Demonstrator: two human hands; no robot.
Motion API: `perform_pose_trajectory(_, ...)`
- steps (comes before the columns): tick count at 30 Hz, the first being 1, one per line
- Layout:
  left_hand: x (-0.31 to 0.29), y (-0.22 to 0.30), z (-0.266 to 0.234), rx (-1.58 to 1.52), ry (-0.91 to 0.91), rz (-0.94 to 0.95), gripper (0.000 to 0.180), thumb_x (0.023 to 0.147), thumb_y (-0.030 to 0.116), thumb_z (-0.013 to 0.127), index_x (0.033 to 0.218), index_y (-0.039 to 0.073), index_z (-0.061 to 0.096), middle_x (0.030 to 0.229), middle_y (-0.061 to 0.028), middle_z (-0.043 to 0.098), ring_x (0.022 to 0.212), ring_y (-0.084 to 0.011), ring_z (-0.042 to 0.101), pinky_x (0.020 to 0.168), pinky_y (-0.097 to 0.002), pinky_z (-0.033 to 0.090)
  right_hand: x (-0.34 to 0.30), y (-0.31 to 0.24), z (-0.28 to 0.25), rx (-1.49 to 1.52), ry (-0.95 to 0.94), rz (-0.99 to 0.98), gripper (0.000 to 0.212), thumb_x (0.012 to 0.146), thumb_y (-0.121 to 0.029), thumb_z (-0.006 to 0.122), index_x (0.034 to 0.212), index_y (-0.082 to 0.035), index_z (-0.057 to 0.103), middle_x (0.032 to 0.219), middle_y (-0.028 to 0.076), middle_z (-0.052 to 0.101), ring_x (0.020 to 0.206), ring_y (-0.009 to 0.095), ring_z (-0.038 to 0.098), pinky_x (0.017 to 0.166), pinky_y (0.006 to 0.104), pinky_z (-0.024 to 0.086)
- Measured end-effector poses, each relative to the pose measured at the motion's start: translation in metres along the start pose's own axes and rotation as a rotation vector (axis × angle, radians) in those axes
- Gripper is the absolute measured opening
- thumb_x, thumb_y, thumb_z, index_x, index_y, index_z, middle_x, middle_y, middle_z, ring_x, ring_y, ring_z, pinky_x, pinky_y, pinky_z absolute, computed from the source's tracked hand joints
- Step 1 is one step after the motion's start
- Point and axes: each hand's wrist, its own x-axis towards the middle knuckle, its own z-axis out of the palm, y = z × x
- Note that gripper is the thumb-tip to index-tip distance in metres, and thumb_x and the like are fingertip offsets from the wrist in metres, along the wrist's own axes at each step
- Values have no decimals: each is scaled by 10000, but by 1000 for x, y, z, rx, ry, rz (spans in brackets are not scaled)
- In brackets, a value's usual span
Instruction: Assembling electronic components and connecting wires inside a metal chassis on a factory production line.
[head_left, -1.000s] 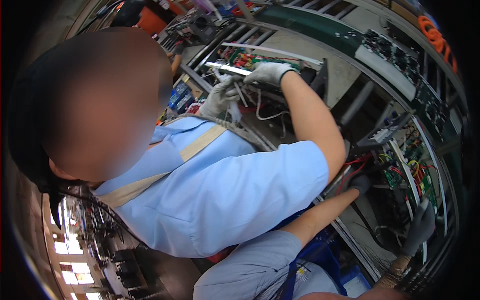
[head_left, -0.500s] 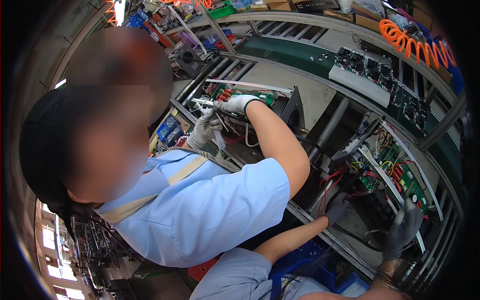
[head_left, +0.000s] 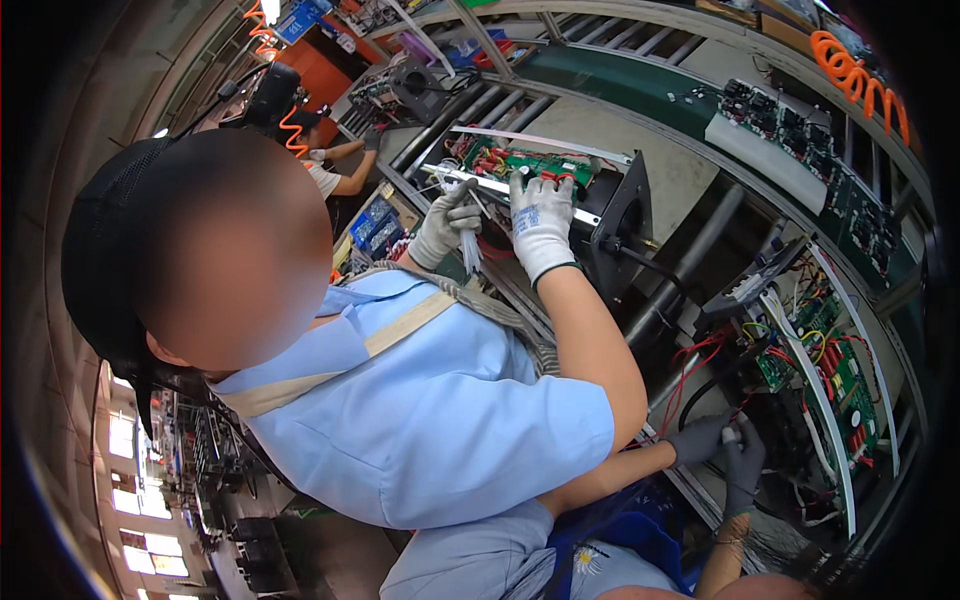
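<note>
Fingers (head_left: 742,434) of the right hand (head_left: 743,468), in a dark grey glove, are bent toward those of the left hand (head_left: 698,440), and the two gloves meet or overlap. A thin red wire (head_left: 740,407) runs to their tips, but I cannot tell whether either hand pinches it. The left fingertips are partly hidden behind the right hand, and the right forearm is cut off by the lower edge.

Just right of the hands lies an open metal unit (head_left: 832,375) on the roller conveyor (head_left: 690,250). Its long axis slants from far left to near right, with the dark end panel (head_left: 752,282) at the far-left end and a green circuit board (head_left: 858,400) between two pale rails. Deep shadow makes its near-left interior hard to make out.

Looser red wires (head_left: 690,352) and a black cable (head_left: 690,398) lie beyond the left hand. On the left, a co-worker in light blue, whose face is blurred, reaches to a similar unit (head_left: 530,165) farther off.
</note>
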Motion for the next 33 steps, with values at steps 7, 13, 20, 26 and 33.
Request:
perform_pose_trajectory(7,-8,23,1,22,-197,-30,254,834,155,583,1031,-1,548,907,-226,639,883,-412,620,777,-490,484,25,33,-27,62,-210,261,307,888,-208,658,1078,32,658,933,55,655,874,117,578,789,274,468)
perform_pose_trajectory(13,-93,16,-53,-202,301,-54,340,883,122,581,1206,14,591,1136,-177,645,1076,-263,621,944,-362,460,30,1,13,124,-87,194,350,935,-315,594,1038,12,663,889,68,667,812,130,599,746,313,483)
perform_pose_trajectory(20,-36,-71,-55,-794,358,-329,376,974,228,557,1268,-5,547,1110,-107,636,977,-170,615,860,-295,488,44,-3,30,469,59,361,270,919,-288,635,973,-28,683,738,24,668,576,54,557,523,205,421)
perform_pose_trajectory(26,17,-76,-50,-1296,54,-486,409,951,282,620,1241,4,548,931,-17,618,803,-88,586,668,-230,475,46,21,34,673,82,458,277,914,-222,636,1050,15,677,832,82,714,556,39,560,473,164,408)
perform_pose_trajectory(33,-12,-32,-51,-367,398,-94,439,844,105,723,1236,-5,560,992,-40,621,847,-122,602,750,-281,510,40,4,41,602,209,418,258,884,-243,684,1005,-15,702,798,63,708,605,64,611,507,184,431)
